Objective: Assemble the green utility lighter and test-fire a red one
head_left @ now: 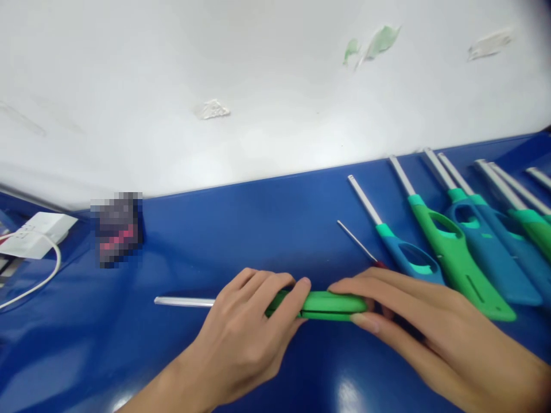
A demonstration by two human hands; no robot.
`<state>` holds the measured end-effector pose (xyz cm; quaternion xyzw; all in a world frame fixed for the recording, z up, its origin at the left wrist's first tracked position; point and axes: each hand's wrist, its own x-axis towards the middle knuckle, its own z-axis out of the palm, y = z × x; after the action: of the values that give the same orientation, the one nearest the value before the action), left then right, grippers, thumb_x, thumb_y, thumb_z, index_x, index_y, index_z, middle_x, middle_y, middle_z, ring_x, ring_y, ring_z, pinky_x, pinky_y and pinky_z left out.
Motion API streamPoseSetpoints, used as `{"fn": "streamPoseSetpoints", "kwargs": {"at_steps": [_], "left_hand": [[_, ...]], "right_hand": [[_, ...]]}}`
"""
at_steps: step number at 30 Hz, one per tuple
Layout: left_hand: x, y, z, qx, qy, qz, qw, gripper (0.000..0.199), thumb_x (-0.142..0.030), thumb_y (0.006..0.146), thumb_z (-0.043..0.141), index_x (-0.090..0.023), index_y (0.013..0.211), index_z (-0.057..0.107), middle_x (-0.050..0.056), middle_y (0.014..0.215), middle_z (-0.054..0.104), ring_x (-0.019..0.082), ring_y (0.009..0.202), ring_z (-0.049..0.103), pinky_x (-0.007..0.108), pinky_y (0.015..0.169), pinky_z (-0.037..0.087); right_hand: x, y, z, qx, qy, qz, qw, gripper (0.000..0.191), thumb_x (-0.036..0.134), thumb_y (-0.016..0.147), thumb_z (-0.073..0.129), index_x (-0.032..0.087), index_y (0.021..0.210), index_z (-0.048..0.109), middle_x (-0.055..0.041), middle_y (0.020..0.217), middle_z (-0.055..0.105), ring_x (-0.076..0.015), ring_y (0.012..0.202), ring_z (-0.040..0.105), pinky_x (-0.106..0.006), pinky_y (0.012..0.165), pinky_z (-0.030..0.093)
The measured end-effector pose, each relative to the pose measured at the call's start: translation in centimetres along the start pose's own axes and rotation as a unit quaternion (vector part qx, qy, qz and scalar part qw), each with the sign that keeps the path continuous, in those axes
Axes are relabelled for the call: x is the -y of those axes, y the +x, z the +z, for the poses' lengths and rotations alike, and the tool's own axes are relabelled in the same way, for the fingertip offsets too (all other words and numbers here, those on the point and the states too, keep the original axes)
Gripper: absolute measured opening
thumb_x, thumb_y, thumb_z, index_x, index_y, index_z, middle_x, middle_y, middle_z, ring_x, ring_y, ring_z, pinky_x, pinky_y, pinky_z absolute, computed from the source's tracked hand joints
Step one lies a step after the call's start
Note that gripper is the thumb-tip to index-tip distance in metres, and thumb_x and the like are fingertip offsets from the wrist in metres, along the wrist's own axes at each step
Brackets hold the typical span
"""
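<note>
Green plastic showed between both hands: a long-nosed lighter (331,302), lying crosswise over the blue table (215,229), its metal barrel pointing left. On my feed, the left hand (245,332) was closed around the front of its body; the right hand (430,321) pinched the rear end between fingers and thumb. I could not tell whether the lighter touched the tabletop. A dark seam ran along its body. I judged that uneven pressure from the two hands could twist it or open that seam, and that a loose rear pinch could let it slip.

Just beyond the right hand lay a thin metal rod (356,239) with a dark red end; a sweep of the knuckles could roll it into the nearest blue lighter (391,245). A green lighter (462,261) and others lay farther right. At far left I recorded a white box (43,229) with a cable, a blurred dark object (118,229), then the marked white wall (267,69).
</note>
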<state>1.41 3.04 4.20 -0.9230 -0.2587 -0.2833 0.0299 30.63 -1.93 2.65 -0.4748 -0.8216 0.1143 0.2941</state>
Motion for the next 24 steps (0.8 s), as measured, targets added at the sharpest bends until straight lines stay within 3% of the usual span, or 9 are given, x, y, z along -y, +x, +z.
{"fn": "streamPoseSetpoints", "kwargs": {"at_steps": [4,10,17,24], "left_hand": [[0.2,0.0,0.3,-0.009,-0.009,0.000,1.000,0.026,-0.014,0.128,0.051,-0.007,0.135,0.075,0.010,0.108,0.090,0.025,0.087,0.085,0.041,0.079,0.065],[0.3,-0.1,0.3,-0.025,-0.037,0.007,0.999,0.030,-0.012,0.130,0.048,-0.006,0.144,0.074,0.012,0.126,0.094,0.024,0.112,0.092,0.039,0.093,0.067],[0.2,0.4,0.5,-0.057,-0.090,-0.002,0.994,0.027,-0.014,0.132,0.050,-0.008,0.132,0.076,0.010,0.114,0.095,0.018,0.097,0.091,0.034,0.081,0.065],[-0.1,0.2,0.5,-0.065,-0.128,-0.026,0.989,0.020,-0.005,0.124,0.059,-0.009,0.127,0.078,0.008,0.114,0.095,0.017,0.092,0.092,0.035,0.080,0.062]], "right_hand": [[0.0,-0.6,0.1,0.014,-0.034,-0.007,0.999,0.040,0.062,0.131,0.049,0.040,0.157,0.070,0.0041,0.140,0.093,-0.0260,0.125,0.092,-0.040,0.098,0.080],[0.5,1.7,-1.0,0.000,-0.044,-0.112,0.993,0.037,0.033,0.137,0.029,0.028,0.143,0.066,0.0018,0.113,0.094,-0.0116,0.095,0.093,-0.017,0.091,0.071],[1.0,1.8,-1.1,-0.012,-0.067,-0.114,0.991,0.037,0.030,0.137,0.026,0.025,0.143,0.063,-0.0020,0.112,0.094,-0.0113,0.096,0.093,-0.015,0.089,0.069],[0.8,0.8,-0.8,0.000,-0.041,-0.131,0.991,0.036,0.018,0.133,0.035,0.023,0.150,0.066,-0.0020,0.126,0.095,-0.0117,0.112,0.093,-0.018,0.111,0.067]]}}
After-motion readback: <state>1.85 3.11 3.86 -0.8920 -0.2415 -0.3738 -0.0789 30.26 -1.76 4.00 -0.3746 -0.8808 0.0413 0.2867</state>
